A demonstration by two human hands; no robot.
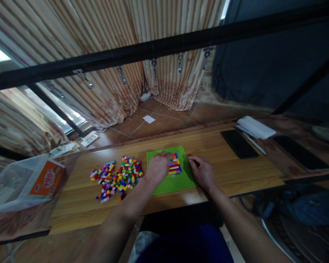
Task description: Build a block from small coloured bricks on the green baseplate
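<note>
A green studded baseplate [170, 186] lies on the wooden board, with a block of coloured toy bricks [175, 164] built up on it in red, yellow, blue, orange and purple. Over the plate, my left hand [158, 167] touches or hovers at the left side of these bricks. Its fingers are closed together, and anything in them is hidden. Beside the plate's right edge rests my right hand [203, 171], fingers curled in towards the thumb. Whether something small sits in its grasp is not visible. Left of the plate spreads a pile of loose bricks [126, 173] in many colours.
A clear plastic bin [22, 179] with an orange label stands at the far left. On the right lie a black phone [239, 144], a white pen [253, 142], a white case [256, 127] and another dark flat device [301, 152]. A black rail [153, 51] crosses beyond the board.
</note>
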